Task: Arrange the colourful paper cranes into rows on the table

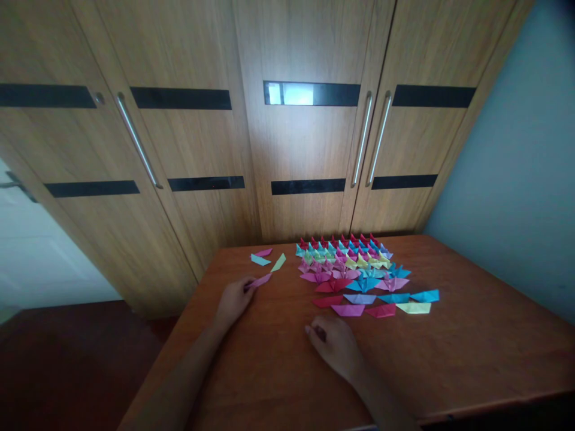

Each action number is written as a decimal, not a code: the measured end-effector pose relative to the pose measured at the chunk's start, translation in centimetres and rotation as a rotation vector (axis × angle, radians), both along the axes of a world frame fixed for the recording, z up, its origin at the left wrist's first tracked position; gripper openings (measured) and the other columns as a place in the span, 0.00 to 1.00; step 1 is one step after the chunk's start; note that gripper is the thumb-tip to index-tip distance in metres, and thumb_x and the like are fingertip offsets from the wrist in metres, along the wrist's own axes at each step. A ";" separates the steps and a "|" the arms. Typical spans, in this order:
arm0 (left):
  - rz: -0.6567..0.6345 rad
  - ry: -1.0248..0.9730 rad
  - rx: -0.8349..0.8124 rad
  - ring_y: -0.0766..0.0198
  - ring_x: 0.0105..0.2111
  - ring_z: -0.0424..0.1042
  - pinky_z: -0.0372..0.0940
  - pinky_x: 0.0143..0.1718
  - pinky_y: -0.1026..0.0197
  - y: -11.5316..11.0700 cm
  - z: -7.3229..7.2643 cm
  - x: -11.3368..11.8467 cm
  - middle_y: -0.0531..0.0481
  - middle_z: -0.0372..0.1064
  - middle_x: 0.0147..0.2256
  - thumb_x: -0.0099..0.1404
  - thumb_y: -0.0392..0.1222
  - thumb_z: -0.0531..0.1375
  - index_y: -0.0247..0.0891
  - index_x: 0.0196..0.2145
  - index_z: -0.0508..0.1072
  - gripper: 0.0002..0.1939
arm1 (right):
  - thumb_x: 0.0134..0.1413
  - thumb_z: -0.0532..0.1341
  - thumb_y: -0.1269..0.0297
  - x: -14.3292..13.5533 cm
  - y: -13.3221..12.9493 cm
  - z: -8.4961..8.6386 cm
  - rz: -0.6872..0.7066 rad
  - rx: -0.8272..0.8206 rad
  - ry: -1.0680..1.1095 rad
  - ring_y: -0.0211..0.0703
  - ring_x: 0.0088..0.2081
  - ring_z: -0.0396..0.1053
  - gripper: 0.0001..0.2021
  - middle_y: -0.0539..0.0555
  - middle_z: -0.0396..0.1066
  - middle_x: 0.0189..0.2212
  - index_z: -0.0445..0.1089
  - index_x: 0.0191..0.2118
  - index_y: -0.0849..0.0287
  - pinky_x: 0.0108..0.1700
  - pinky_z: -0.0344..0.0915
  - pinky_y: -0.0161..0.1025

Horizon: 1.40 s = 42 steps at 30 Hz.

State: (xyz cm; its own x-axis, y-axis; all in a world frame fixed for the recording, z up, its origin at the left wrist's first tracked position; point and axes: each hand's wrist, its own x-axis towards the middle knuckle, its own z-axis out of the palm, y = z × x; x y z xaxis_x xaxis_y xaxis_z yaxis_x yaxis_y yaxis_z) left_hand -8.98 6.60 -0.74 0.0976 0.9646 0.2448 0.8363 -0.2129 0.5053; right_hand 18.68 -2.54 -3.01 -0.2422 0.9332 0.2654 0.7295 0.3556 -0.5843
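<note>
My left hand (pixel 235 302) pinches a folded pink paper piece (pixel 260 281) over the left part of the table. Just beyond it lie a pink folded piece (pixel 262 253), a light blue one (pixel 260 260) and a pale green one (pixel 279 262). My right hand (pixel 335 344) rests on the table with its fingers curled in; whether anything is inside them is hidden. In front of it are two rows of flat folded pieces, among them a magenta one (pixel 348 310) and a red one (pixel 381 310). Behind these stand several rows of coloured paper cranes (pixel 335 284).
The brown wooden table (pixel 471 335) reaches back to a wooden wardrobe (pixel 309 149) with metal handles. A pale blue wall (pixel 512 197) is on the right. At the far left is a white door (pixel 49 263).
</note>
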 end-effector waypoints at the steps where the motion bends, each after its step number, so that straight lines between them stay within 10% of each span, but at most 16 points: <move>1: -0.025 -0.043 0.000 0.59 0.41 0.71 0.63 0.45 0.60 -0.6 0.1 0.2 0.49 0.73 0.41 0.60 0.39 0.54 0.41 0.39 0.73 0.11 | 0.58 0.52 0.59 0.0 0.0 0.0 0.000 -0.003 0.011 0.36 0.25 0.62 0.15 0.48 0.66 0.21 0.64 0.23 0.58 0.28 0.51 0.33; 15: -0.318 -0.614 -0.372 0.64 0.25 0.68 0.62 0.28 0.65 -7.8 0.6 10.4 0.49 0.73 0.26 0.59 0.50 0.58 0.35 0.32 0.77 0.15 | 0.52 0.59 0.54 0.4 -0.1 0.5 0.040 -0.156 0.606 0.39 0.28 0.66 0.12 0.50 0.71 0.27 0.70 0.33 0.59 0.30 0.61 0.34; 25: -0.430 -0.740 -0.494 0.65 0.25 0.69 0.63 0.29 0.65 -9.9 -0.3 12.3 0.48 0.74 0.29 0.60 0.48 0.57 0.34 0.32 0.75 0.14 | 0.54 0.54 0.44 3.4 -1.9 0.5 0.035 -0.266 0.658 0.40 0.26 0.68 0.22 0.51 0.72 0.23 0.71 0.27 0.59 0.30 0.64 0.35; 42: -0.355 -0.047 -0.028 0.55 0.43 0.67 0.59 0.46 0.54 -9.6 0.2 15.6 0.45 0.70 0.42 0.60 0.36 0.52 0.41 0.42 0.73 0.14 | 0.58 0.48 0.49 13.8 -1.9 -1.6 -0.414 -0.028 0.072 0.49 0.30 0.73 0.20 0.55 0.74 0.27 0.71 0.31 0.54 0.32 0.63 0.37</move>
State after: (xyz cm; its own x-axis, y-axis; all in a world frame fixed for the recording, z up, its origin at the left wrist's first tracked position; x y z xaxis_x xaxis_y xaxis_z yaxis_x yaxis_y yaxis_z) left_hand 6.63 -2.97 -0.56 0.4167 0.8792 0.2311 0.6885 -0.4712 0.5513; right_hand 32.45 -4.46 -4.57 0.1726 0.9551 0.2408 0.7642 0.0244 -0.6446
